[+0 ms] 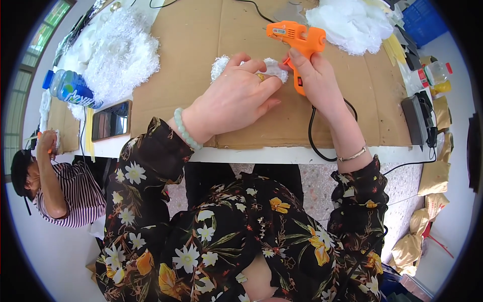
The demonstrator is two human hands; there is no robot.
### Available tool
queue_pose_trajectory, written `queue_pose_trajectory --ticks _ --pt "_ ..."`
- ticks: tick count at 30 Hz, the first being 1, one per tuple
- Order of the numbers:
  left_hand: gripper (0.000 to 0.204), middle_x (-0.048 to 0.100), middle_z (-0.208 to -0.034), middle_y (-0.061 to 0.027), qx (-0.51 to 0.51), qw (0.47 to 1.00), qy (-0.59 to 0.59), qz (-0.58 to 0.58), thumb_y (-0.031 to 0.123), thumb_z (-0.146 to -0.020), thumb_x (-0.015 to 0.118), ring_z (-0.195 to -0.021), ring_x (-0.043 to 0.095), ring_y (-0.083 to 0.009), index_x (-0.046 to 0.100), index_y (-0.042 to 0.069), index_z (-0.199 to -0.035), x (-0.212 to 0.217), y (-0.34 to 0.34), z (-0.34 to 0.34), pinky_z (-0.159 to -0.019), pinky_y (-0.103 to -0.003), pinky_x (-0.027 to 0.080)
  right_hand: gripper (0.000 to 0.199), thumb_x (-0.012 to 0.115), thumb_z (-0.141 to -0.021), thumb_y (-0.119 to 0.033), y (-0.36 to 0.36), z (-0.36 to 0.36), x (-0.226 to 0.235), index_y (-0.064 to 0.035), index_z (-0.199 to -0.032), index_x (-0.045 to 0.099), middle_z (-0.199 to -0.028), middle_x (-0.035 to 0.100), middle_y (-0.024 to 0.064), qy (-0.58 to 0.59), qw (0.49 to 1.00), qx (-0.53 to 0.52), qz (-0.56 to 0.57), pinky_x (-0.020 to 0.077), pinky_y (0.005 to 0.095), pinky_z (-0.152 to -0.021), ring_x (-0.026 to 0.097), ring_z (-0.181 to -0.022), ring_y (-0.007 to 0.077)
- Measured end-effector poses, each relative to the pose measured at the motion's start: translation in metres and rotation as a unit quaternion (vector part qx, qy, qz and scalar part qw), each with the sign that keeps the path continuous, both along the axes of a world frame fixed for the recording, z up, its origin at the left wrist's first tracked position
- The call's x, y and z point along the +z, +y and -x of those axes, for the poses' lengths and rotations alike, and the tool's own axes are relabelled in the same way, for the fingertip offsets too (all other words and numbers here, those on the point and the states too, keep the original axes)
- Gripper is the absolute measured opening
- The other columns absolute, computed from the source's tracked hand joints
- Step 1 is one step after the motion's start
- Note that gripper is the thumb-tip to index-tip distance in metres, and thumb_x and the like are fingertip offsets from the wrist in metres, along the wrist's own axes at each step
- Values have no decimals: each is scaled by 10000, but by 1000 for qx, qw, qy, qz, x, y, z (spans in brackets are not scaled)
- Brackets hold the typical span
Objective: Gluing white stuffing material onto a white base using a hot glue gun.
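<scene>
My right hand [322, 83] is closed around the handle of an orange hot glue gun [303, 38], whose nozzle points to the left above the cardboard. A black cord runs from the bottom of its handle and loops toward the table edge. A small white fluffy piece [220, 66] lies on the cardboard sheet [191, 45]. Over it bends my left hand [234, 98], its fingers curled down onto the piece and hiding most of its middle. The right end of the piece shows beside the glue gun's handle.
White tinsel-like material [123, 55] is heaped at the left, near a blue-capped bottle [73, 88] and a phone [111, 121]. White fluff [349, 25] lies at the far right. A grey box [415, 118] sits on the right edge. Another person [70, 191] works at the left.
</scene>
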State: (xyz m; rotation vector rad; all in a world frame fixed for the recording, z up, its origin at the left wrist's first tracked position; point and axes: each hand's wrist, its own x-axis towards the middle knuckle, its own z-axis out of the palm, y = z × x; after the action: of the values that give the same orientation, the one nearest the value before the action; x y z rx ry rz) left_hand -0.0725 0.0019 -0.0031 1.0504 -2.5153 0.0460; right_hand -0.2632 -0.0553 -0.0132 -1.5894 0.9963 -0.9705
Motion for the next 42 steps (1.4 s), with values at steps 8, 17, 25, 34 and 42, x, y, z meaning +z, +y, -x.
queue_pose_trajectory --ticks 8,17,25,34,42 --pt "271 618 -666 -84 2 1000 1 -5 206 -830 702 -1035 580 -291 619 51 -1037 3 3 2 -984 -477 383 411 498 -1005 -351 -2 2 0 54 -956 548 -810 599 109 22 999 -11 37 486 339 -715 643 -824 205" --pt "298 651 -741 -92 2 1000 13 -20 209 -833 703 -1041 585 -295 621 55 -1075 1 5 1 -990 -487 387 380 494 -1009 -342 8 16 9 13 -1105 586 -1012 648 69 -5 1000 -28 -1 465 253 -761 651 -956 151" --pt "274 684 -1021 -116 72 988 139 1 151 -858 669 -1045 603 -309 649 57 -1114 17 -12 -35 -906 -395 479 442 465 -1005 -355 49 64 38 10 -1239 555 -1091 657 98 64 996 27 53 470 278 -783 652 -959 178" --pt "245 696 -1006 -81 103 946 220 -213 26 -872 581 -969 655 -170 640 15 -1109 3 -51 -52 -815 -296 505 251 584 -946 -203 62 54 33 -1 -1094 604 -913 593 36 126 989 74 -22 434 270 -701 500 -762 100" --pt "292 708 -1001 -110 68 935 261 -232 -12 -856 494 -945 665 -188 630 3 -1114 -11 -52 -51 -802 -301 509 243 541 -963 -182 52 38 28 -20 -1138 592 -850 562 -21 210 974 85 13 347 210 -575 396 -627 30"
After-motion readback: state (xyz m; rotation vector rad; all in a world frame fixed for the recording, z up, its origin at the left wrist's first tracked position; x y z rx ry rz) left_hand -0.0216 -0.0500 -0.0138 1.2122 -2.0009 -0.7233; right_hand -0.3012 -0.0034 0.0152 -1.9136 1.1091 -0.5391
